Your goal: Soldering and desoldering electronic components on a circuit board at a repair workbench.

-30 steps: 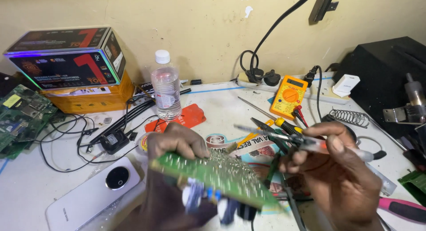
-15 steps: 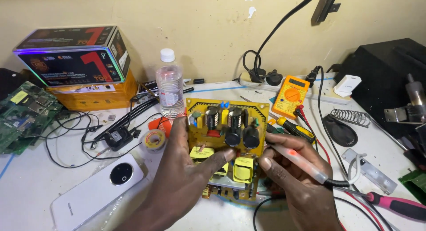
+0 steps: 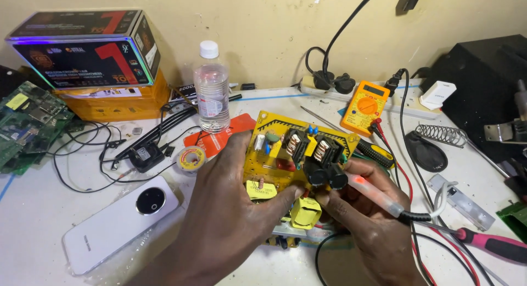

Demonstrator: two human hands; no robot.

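Nearest the camera, the left hand (image 3: 230, 220) gripped a yellow circuit board (image 3: 285, 154) from the left, thumb pressed on its face and fingers curled behind it. The right hand (image 3: 368, 225) steadied the board's right edge with its fingertips while closed round a slim translucent soldering iron (image 3: 379, 195) whose tip end glowed red. The board stood tilted up just above the white table (image 3: 33, 209), studded with copper-wound coils, black cylindrical capacitors and a yellow-taped transformer. Left of the hands lay a white phone (image 3: 118, 220), glossy, with a round black camera ring, in a clear wrapper. To the right lay a pink-handled screwdriver (image 3: 494, 245) and a small metal bracket (image 3: 460, 201). Farther back sat a solder reel (image 3: 190, 158), a black adapter (image 3: 145, 156) amid tangled black cables, and an orange card (image 3: 219, 135). Beyond stood a clear plastic bottle (image 3: 211, 88) with a white cap, holding a little clear liquid. A yellow multimeter (image 3: 365, 106) lay far right of it, near a coiled wire iron stand (image 3: 442, 135). Far left, a glossy dark box (image 3: 82, 47) rested on an orange one, beside green boards (image 3: 24, 124).
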